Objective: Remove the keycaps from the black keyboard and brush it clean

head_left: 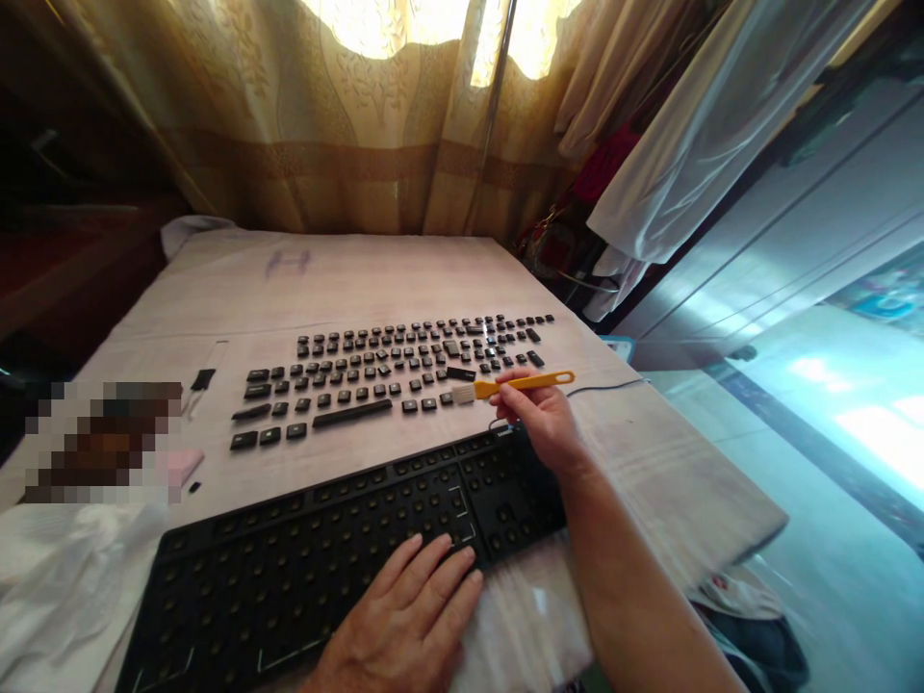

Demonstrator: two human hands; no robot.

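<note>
A black keyboard base [303,558] with its keycaps removed lies across the near part of the table. My left hand [408,616] rests flat on its lower edge, fingers stretched out. My right hand [541,414] is closed around the handle of a small orange brush [516,383], held just above the keyboard's far right corner, bristles pointing left. Beyond it, several black keycaps [390,371] are laid out in rows on the cloth-covered table [346,279].
A white cloth [64,568] lies at the near left, beside a pink object [180,465] and a small black tool [203,379]. Curtains hang behind the table. The table's right edge drops to a shiny floor [815,539]. A thin cable [606,387] runs right.
</note>
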